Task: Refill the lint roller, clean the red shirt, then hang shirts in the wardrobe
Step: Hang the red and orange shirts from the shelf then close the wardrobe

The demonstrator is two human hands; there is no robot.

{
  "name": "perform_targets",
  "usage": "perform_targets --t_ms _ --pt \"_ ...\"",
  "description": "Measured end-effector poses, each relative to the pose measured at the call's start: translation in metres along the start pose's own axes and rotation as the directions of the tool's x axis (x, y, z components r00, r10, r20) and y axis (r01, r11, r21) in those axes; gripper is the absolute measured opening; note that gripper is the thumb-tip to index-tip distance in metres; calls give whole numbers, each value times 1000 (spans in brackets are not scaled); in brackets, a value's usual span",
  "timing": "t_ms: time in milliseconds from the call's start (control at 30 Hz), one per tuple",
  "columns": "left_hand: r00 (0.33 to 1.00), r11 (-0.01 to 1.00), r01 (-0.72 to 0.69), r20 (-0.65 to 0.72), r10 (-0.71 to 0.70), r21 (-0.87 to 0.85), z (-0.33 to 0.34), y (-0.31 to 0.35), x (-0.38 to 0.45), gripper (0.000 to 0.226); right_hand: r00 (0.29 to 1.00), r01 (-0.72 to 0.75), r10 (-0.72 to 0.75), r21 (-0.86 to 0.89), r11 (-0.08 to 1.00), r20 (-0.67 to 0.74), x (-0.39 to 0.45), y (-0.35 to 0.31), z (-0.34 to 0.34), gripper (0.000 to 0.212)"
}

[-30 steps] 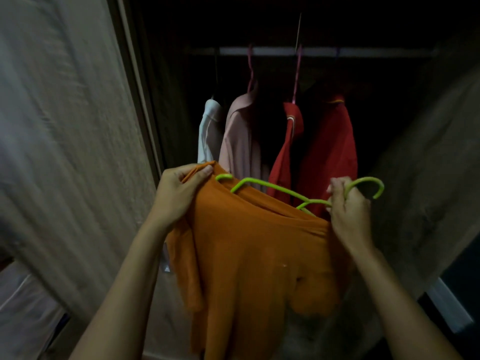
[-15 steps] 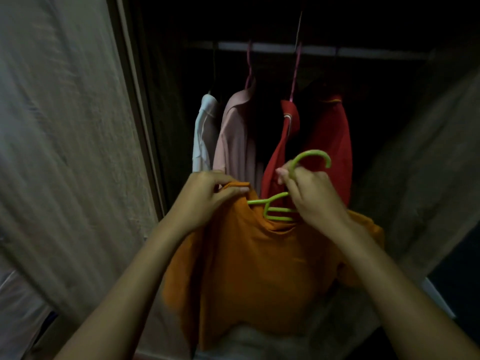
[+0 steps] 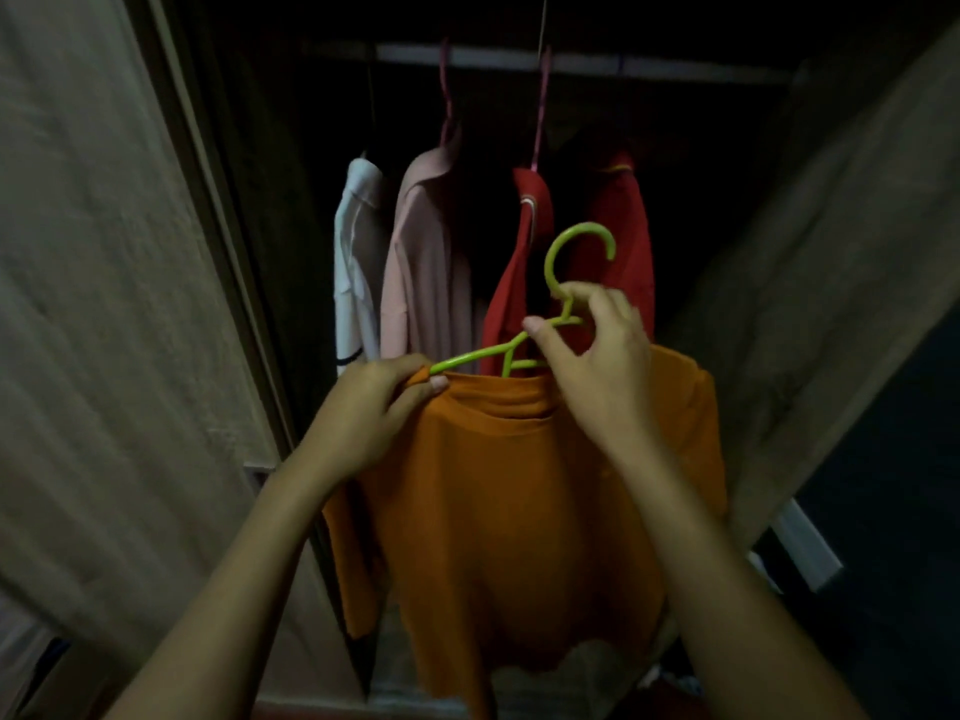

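The right hand (image 3: 592,366) pinches the green hanger (image 3: 563,304) below its hook; the left hand (image 3: 374,407) grips the orange shirt (image 3: 519,511) at the collar, hanging beneath both hands.

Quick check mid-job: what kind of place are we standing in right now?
Most likely a home bedroom, facing an open wardrobe: a rail carries hung shirts, and both hands work an orange shirt onto a green hanger before it.
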State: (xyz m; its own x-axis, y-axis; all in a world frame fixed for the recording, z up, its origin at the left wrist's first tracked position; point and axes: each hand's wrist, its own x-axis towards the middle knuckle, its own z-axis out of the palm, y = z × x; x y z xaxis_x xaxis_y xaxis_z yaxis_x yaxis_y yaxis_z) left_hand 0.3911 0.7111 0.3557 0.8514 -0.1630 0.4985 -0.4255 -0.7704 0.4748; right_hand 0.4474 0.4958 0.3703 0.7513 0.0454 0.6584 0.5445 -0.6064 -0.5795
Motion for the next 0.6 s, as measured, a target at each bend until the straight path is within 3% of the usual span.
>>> perform_targets --t_ms 67,133,200,267,400,500,600 --pt "1000 1000 -14 11 14 -9 -1 -4 -4 19 997 -17 20 -29 999 80 -9 12 -8 53" --pt "1000 1000 -4 12 4 -16 -8 -9 -7 22 964 -30 49 -75 997 263 -6 29 -27 58" --pt "1000 999 13 8 -13 -45 -22 -16 -6 22 899 -58 96 -102 993 428 2 45 -51 53" --pt "999 996 23 34 -20 -85 -35 -22 -5 21 832 -146 123 -1 989 542 8 56 -74 40" --pt "988 983 67 147 -43 -169 -36 -21 -2 31 839 -164 46 172 971 542 8 63 -82 17" --pt "986 984 50 167 -21 -172 -27 -14 2 17 835 -149 28 177 973 549 3 63 -75 17" --pt "992 992 51 119 -37 -116 -25 -9 3 15 889 -118 34 156 981 457 8 72 -86 19"
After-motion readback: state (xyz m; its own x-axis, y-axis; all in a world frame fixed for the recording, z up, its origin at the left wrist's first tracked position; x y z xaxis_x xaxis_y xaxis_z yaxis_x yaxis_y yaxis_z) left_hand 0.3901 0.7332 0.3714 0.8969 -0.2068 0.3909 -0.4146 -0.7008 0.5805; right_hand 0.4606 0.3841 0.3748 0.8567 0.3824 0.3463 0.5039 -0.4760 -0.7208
